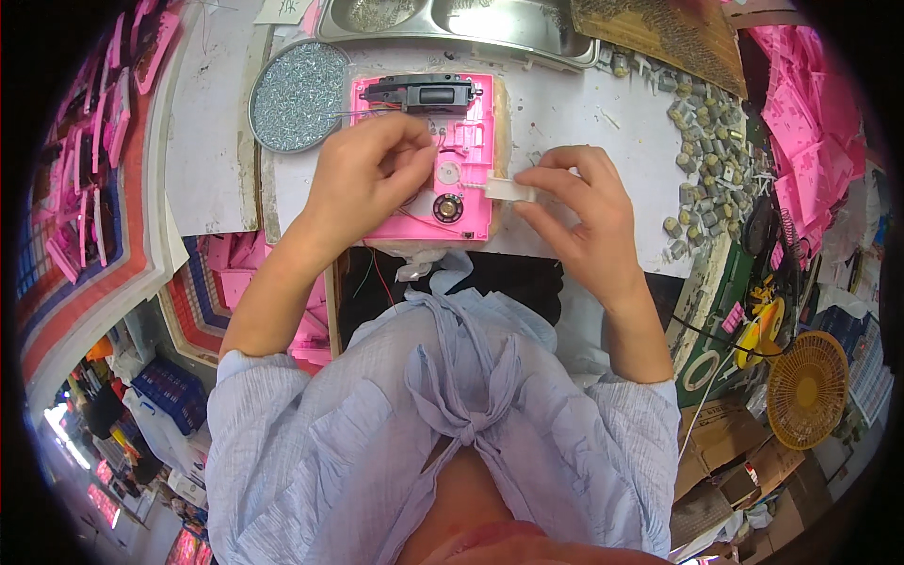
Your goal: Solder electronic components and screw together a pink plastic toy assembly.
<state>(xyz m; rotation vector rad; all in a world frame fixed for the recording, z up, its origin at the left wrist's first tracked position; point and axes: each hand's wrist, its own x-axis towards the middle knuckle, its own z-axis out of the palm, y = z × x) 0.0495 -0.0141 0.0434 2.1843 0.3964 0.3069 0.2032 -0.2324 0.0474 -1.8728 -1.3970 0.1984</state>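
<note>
At the left, pink plastic parts (99, 132) stand packed on a striped sheet (111, 268). To their right, on the white table (626, 122), sits a round dish (252, 105) full of small screws (299, 89). Next comes the left hand (372, 171), its fingers curled and its thumb and forefinger close together over the left part of a pink case (480, 218); whether it grips anything small, I cannot tell. The case lies open in front of the person, with a black part (435, 96) across its far end, a pale disc (448, 173) around its middle and a round speaker (447, 208) toward its near end. Beyond it is a metal tray (452, 40). At the case's right edge, the right hand (586, 212) grasps a white plastic piece (509, 190) between thumb and fingers. Farther right, small metal cylinders (702, 155) lie scattered, with more pink pieces (800, 141) beyond them and a yellow basket (807, 391) nearer.
</note>
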